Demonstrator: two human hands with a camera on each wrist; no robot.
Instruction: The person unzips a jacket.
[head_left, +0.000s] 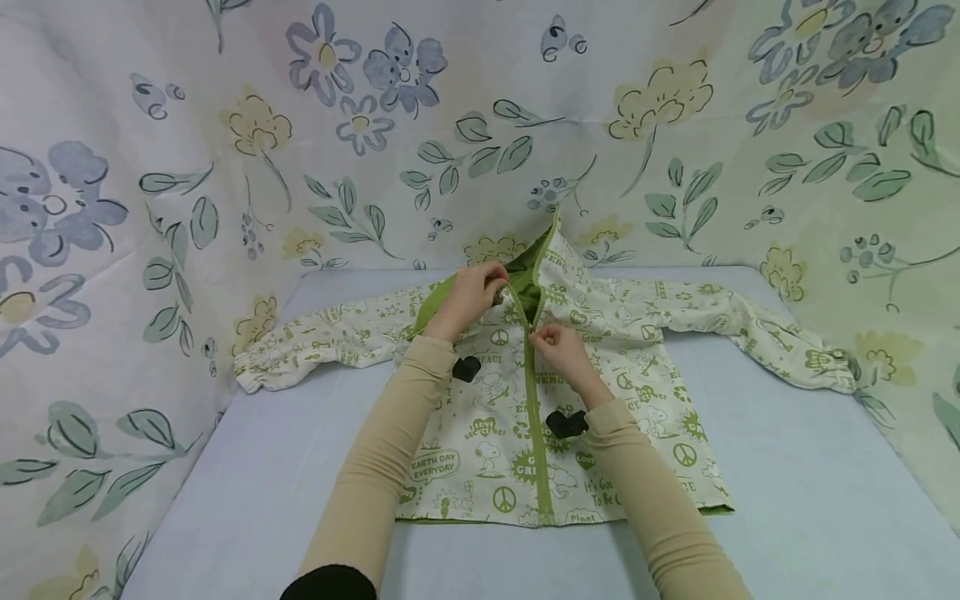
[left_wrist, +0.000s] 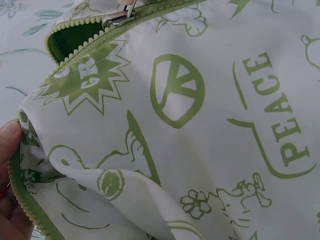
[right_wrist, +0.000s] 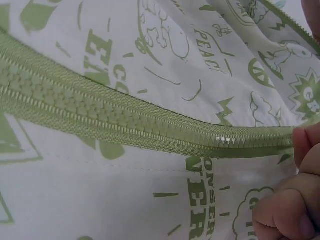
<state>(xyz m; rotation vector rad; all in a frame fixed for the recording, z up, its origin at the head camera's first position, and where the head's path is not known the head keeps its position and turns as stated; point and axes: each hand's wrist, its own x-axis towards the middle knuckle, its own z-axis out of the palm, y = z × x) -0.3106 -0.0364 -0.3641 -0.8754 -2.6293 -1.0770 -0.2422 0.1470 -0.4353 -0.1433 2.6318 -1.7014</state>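
A white jacket [head_left: 487, 433] with green cartoon print lies front up, sleeves spread to both sides. Its green zipper [right_wrist: 125, 115] is joined along the lower front and parts into a V near the collar. My right hand [head_left: 562, 350] pinches the zipper pull at the foot of that V. The metal slider [left_wrist: 119, 19] shows in the left wrist view, with a fingertip at its pull. Higher up, my left hand [head_left: 474, 296] grips the loose toothed edge on the left side. The green lining [head_left: 527, 292] shows inside the raised collar.
The jacket rests on a white table [head_left: 780, 467]. Behind and beside it hangs a flower-printed cloth [head_left: 465, 100]. A left sleeve [head_left: 315, 346] and a right sleeve [head_left: 787, 350] of the jacket reach toward the table's sides.
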